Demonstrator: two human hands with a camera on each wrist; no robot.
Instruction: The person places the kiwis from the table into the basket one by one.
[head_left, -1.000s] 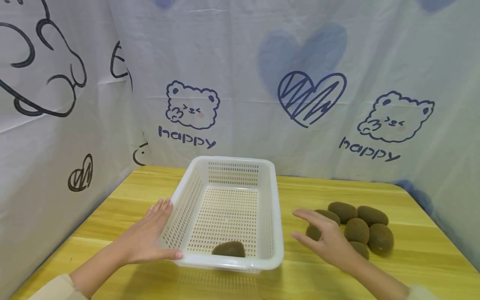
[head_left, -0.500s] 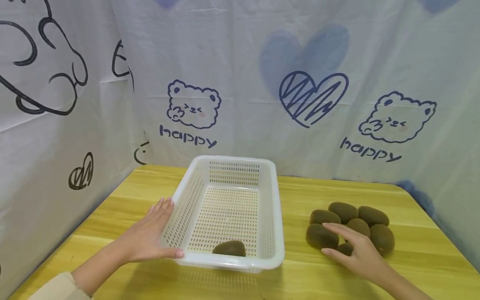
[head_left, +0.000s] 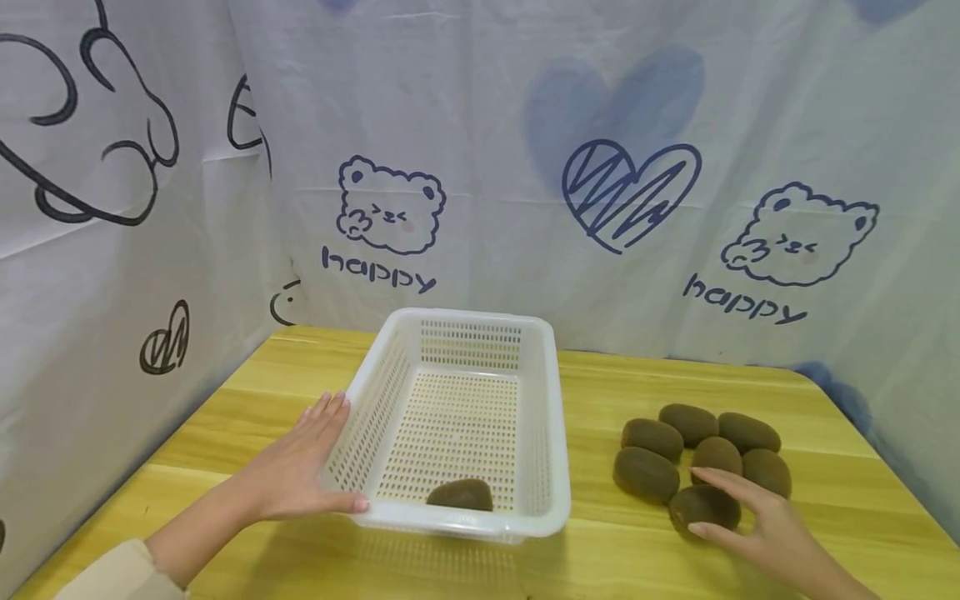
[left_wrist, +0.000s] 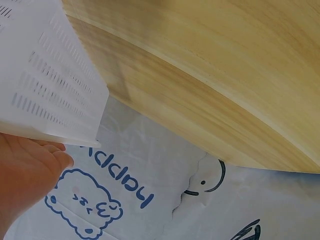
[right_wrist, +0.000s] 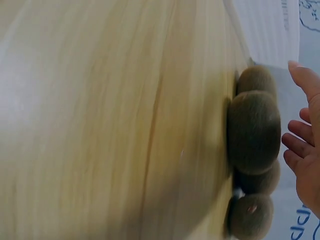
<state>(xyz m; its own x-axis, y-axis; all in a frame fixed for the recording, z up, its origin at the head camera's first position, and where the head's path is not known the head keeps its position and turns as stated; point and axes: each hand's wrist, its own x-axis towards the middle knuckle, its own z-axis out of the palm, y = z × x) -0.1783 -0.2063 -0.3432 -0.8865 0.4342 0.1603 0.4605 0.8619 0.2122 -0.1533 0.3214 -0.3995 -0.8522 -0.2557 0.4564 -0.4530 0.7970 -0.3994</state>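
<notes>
My left hand (head_left: 292,473) rests against the left side of a white plastic basket (head_left: 557,425), its fingers straight and its thumb at the near corner. In the left wrist view, the hand (left_wrist: 30,167) lies along the basket's rim (left_wrist: 55,139). Inside the basket, one brown kiwi (head_left: 461,495) lies near the front wall. On the right, my right hand (head_left: 772,529) hovers with thumb and fingers spread about the nearest kiwi (head_left: 705,508). The right wrist view shows that hand (right_wrist: 306,137) apart from the kiwis, above a large one (right_wrist: 254,132).
Several more kiwis sit clustered behind the nearest one, among them a left one (head_left: 647,475) and a far right one (head_left: 748,432). A yellow wood-grain table (head_left: 600,567) carries everything. A white printed cloth (head_left: 480,125) hangs behind it and along its sides.
My right hand has moved right and nearer to me, past the left kiwis to the front one of the cluster. My left hand and the basket have kept their place.
</notes>
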